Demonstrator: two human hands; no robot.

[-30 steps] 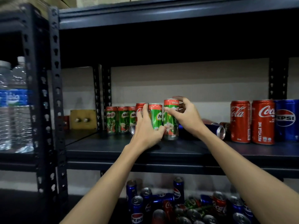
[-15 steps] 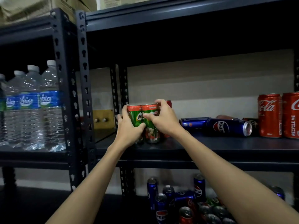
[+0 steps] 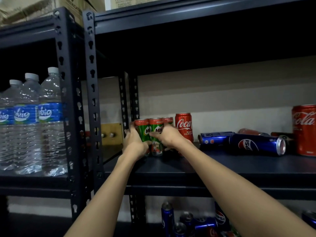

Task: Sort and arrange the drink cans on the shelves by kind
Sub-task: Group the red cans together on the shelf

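- Lower shelf, nearest: loose pile of cans [image 3: 193, 221], mostly Pepsi with some red mixed in, several on their sides. Unsorted; this looks like the biggest chunk of work left.
- Middle shelf [image 3: 213, 168], left end by the upright: left hand [image 3: 135, 142] wraps the left side of the Milo cans [image 3: 152, 134], fingers curled round the outer can.
- Right hand [image 3: 168, 136] curls round the right side of the same cluster, index finger laid across the front. Both hands squeeze the group together, upright, tight to the shelf's left rear corner.
- Milo grouping: looks close to done.
- Just beside the Milo cans, on their right: one upright Coca-Cola can [image 3: 184, 127].
- Mid-shelf: Pepsi cans [image 3: 256, 144] lying down, a red can partly hidden behind. Need standing and grouping.
- Right edge: another upright Coke can [image 3: 304, 129], well apart from the first. Cokes not yet together.
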